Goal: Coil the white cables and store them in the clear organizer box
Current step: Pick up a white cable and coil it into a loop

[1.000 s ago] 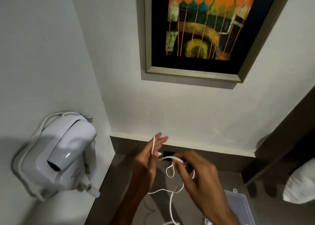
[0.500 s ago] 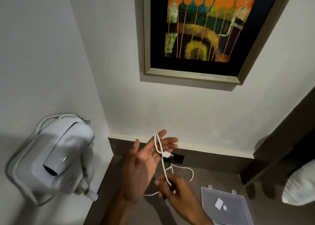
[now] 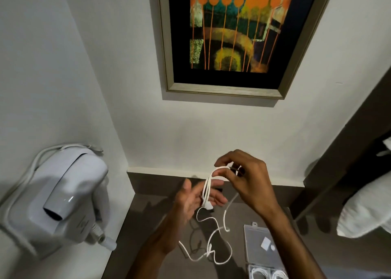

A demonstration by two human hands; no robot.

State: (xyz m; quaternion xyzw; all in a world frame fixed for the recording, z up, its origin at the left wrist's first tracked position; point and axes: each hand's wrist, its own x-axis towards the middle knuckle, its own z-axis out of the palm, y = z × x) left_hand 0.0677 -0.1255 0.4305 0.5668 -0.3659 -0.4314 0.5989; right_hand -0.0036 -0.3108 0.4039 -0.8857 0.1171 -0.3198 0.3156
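Loosely, white cable (image 3: 206,191) over left grip (image 3: 191,205), right grip (image 3: 248,180) pinching loop

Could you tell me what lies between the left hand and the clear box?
The loose tail of the white cable, over the dark table; head view.

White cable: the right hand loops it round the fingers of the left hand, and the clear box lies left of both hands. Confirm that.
Not quite. The head view shows the clear box lying right of both hands, not left. The rest stands: the right hand loops the white cable round the fingers of the left hand.
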